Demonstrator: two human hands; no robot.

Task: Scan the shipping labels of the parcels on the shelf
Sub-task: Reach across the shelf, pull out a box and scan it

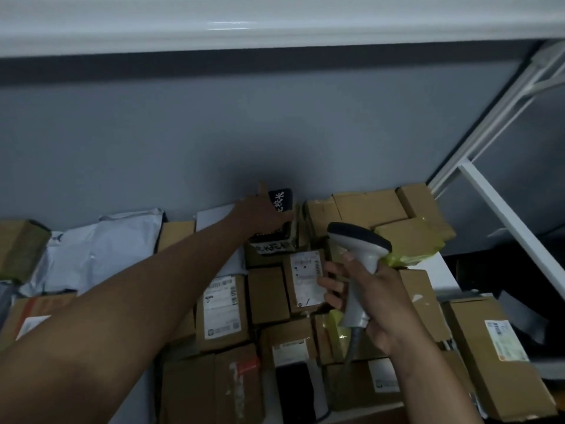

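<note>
1. Grey wall (275, 127) backs a white shelf (440, 270) packed with cardboard parcels (267, 295) and pale mailer bags (101, 249).
2. Left hand (260, 214) reaches to the back row, fingers curled over a black printed box (281, 200).
3. Right hand (370, 298) grips a grey scanner (360, 255) by its handle, head just beside a labelled parcel (305, 278).

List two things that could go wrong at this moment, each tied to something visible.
1. The left hand pulls a dark printed parcel from the back row; neighbouring cardboard boxes lean loosely and may topple.
2. The right hand's grip points the scanner toward several labels, so the wrong label might register.
</note>
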